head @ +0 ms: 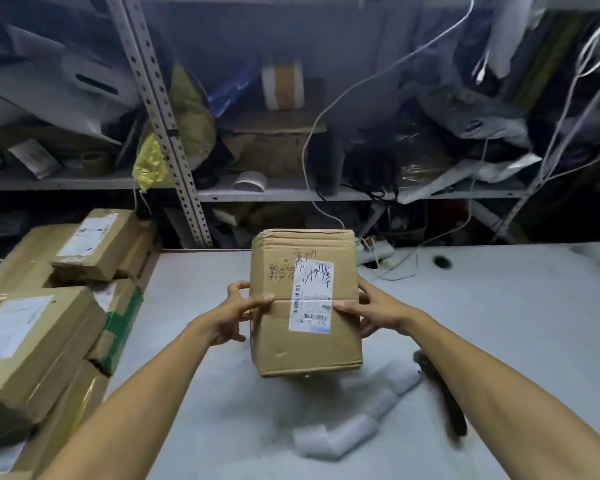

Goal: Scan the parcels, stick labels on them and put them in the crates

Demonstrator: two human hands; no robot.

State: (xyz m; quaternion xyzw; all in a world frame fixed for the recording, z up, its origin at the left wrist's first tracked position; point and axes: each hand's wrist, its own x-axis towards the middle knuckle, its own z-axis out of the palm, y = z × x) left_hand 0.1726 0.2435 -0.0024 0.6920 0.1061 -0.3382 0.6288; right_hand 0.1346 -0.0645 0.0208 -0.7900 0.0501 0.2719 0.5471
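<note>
A brown cardboard parcel point(305, 341) is held above the grey table point(499, 323), its top face towards me. A white shipping label point(310, 299) with barcodes and black handwriting is stuck on that face. My left hand point(238, 311) grips the parcel's left side, thumb on top. My right hand point(374, 308) grips the right side, thumb resting on the label's edge. A folded strip of white labels point(357, 414) lies on the table below the parcel. No crate is in view.
Several labelled cardboard parcels point(39, 341) are stacked at the left. A dark handheld object point(444, 396) lies on the table under my right forearm. Metal shelving point(267, 194) crowded with bags, tape rolls and cables runs behind. A power strip point(378, 251) sits at the table's back edge.
</note>
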